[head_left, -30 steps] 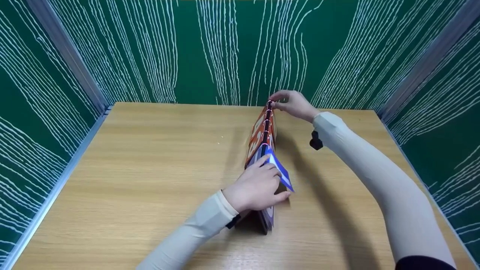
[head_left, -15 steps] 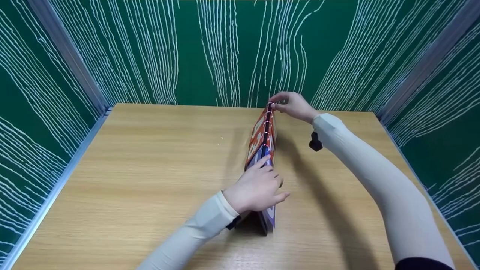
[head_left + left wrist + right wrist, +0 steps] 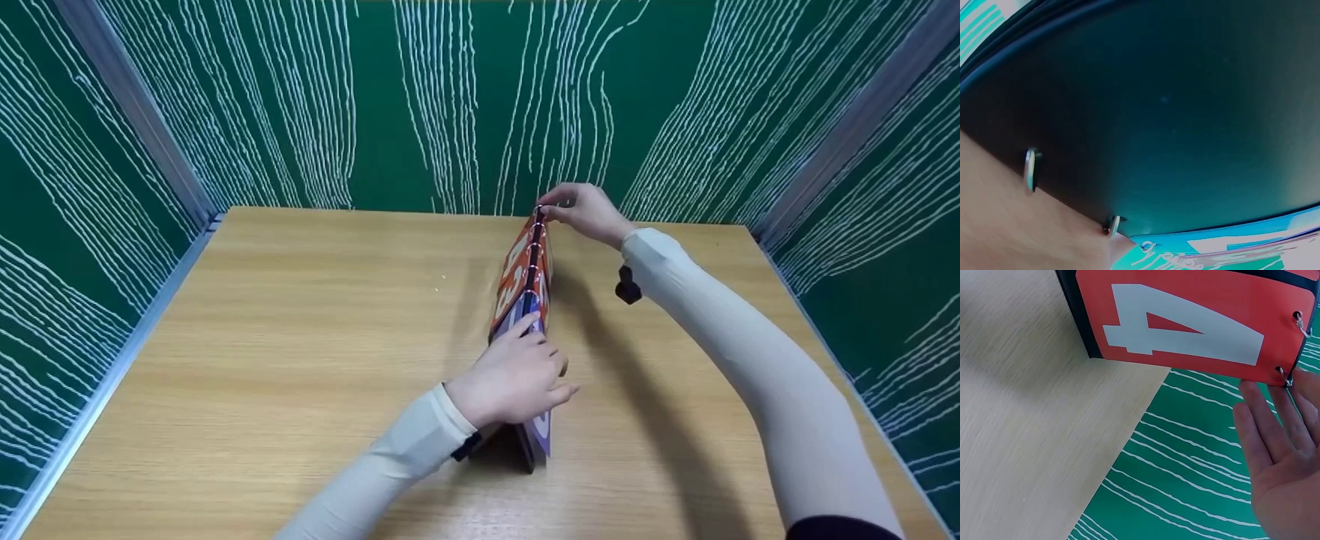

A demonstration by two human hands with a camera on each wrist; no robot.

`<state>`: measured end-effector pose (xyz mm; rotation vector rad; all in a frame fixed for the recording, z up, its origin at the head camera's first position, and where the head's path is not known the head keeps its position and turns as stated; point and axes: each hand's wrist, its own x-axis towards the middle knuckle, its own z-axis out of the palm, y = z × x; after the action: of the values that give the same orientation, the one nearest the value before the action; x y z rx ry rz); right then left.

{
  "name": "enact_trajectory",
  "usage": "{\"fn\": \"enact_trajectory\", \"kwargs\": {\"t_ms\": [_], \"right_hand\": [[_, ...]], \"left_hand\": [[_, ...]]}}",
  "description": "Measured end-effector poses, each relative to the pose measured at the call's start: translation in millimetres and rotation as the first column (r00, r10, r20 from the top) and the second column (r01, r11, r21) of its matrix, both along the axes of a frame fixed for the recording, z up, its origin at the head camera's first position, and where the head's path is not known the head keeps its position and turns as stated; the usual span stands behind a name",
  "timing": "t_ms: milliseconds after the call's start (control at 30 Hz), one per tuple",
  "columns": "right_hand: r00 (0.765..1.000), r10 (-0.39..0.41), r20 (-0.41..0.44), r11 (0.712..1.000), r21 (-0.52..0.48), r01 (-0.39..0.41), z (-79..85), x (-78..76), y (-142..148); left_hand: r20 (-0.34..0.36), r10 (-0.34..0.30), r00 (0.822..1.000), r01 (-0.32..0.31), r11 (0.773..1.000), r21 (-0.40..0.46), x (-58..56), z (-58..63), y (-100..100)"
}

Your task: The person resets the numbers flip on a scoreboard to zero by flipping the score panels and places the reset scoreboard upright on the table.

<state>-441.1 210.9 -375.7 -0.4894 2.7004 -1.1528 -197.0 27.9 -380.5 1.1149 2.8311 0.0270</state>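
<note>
A tabletop flip scoreboard [image 3: 511, 289] stands like a tent on the table, its ringed spine running away from me. Red number cards hang at the far part and blue-purple ones at the near part. In the right wrist view a red card [image 3: 1185, 323] bears a white 4. My right hand [image 3: 589, 212] pinches the far end of the spine between thumb and fingers. My left hand [image 3: 517, 375] lies over the near part, index finger stretched along the spine and thumb out to the right. The dark backing [image 3: 1157, 112] and its rings fill the left wrist view.
The wooden table [image 3: 300, 322] spreads out on both sides of the scoreboard. Green walls [image 3: 375, 112] with white wavy lines rise behind and at the sides. Small bright specks [image 3: 441, 282] lie left of the scoreboard.
A blue-edged card that stuck out to the right below my left hand has dropped against the scoreboard's right side. Both hands have stayed nearly in place.
</note>
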Motion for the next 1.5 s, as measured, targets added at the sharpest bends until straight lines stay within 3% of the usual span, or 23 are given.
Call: {"fn": "enact_trajectory", "kwargs": {"t_ms": [233,567,1033,1267,1367,1500], "right_hand": [[1.0,0.012,-0.01,1.0,-0.009,-0.012,-0.3,0.7,2],[0.999,0.043,-0.032,0.999,0.007,-0.043,3.3,-0.5,-1],[0.998,-0.01,-0.059,0.997,0.08,0.015,12.0,2.3,-6],[0.997,0.002,-0.075,0.996,0.088,0.005,9.7,1.4,-6],[0.998,0.0,-0.067,0.997,0.078,0.005,8.4,1.4,-6],[0.998,-0.004,-0.059,0.998,0.063,0.007,6.7,1.5,-5]], "left_hand": [[-0.034,-0.021,0.999,0.022,1.0,0.019,1.3,0.0,-1],[-0.015,-0.009,1.0,0.009,1.0,0.008,0.1,-0.2,-1],[-0.004,-0.004,1.0,0.004,1.0,0.005,-0.2,-0.1,-1],[-0.012,-0.02,1.0,0.021,0.996,0.086,-1.0,2.3,-4],[-0.079,-0.047,0.996,0.057,0.99,0.133,-2.2,3.9,-8],[-0.233,-0.056,0.971,0.107,0.972,0.211,-4.6,7.6,-18]]}}
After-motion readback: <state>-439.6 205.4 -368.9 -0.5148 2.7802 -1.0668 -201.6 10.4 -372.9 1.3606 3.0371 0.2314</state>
